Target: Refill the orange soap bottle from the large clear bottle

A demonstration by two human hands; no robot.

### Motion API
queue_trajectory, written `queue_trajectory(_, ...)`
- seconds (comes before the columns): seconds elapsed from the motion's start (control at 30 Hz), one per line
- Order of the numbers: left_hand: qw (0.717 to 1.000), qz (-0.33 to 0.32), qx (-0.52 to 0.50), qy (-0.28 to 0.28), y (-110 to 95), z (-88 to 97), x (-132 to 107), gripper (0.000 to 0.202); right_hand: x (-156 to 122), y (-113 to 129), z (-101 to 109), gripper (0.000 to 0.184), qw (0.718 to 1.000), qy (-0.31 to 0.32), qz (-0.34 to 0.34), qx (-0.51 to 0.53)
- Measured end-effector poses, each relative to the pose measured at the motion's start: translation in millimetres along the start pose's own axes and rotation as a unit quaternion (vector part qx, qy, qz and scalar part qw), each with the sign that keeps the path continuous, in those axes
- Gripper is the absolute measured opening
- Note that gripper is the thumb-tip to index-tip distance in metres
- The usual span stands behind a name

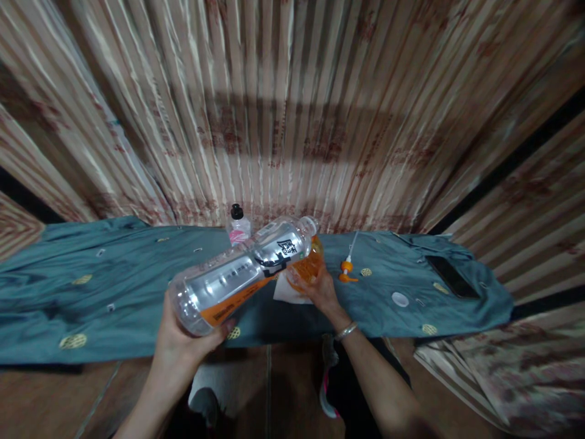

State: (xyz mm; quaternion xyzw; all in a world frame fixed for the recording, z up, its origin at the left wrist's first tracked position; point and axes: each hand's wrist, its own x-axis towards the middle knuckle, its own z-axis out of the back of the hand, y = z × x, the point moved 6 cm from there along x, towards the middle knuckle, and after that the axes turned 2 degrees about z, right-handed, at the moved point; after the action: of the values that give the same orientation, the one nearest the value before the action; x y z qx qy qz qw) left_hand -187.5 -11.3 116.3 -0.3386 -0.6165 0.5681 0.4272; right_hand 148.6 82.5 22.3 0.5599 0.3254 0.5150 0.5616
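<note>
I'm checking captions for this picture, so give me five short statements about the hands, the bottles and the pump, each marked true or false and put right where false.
1. The left hand holds the large clear bottle. True.
2. The large clear bottle stands upright. False: it is tilted.
3. The right hand grips an orange-tinted bottle. True.
4. An orange pump lies on the blue-green cloth. True.
5. The orange pump lies left of the large clear bottle in this view. False: it lies to the right of it.
</note>
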Motion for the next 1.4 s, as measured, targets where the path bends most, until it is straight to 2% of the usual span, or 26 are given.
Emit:
queue_trajectory(0.17, 1.000, -0.004, 0.000, 0.006, 0.2, 0.1, 0.8, 0.097, -0.3, 1.1, 0.2, 0.100, 0.999, -0.011, -0.024, -0.040)
queue_trajectory(0.43, 1.000, 0.000, 0.001, 0.015, -4.6, -0.8, -0.2, 0.095, 0.0, 2.2, -0.2, 0.096, 0.999, -0.006, -0.012, -0.050)
queue_trajectory(0.67, 1.000, -0.002, -0.001, 0.004, 0.0, 0.8, 0.5, 0.099, 0.1, 0.0, -0.9, 0.092, 0.999, -0.003, 0.000, -0.048)
queue_trajectory(1.17, 1.000, -0.008, -0.001, 0.007, -4.8, -0.1, 0.8, 0.093, -0.7, 4.1, 0.6, 0.097, 0.998, 0.006, -0.019, -0.065)
queue_trajectory(1.4, 0.999, -0.027, 0.024, 0.013, 0.3, 2.7, 2.4, 0.099, -1.6, 4.8, 0.1, 0.093, 0.997, 0.001, -0.021, -0.075)
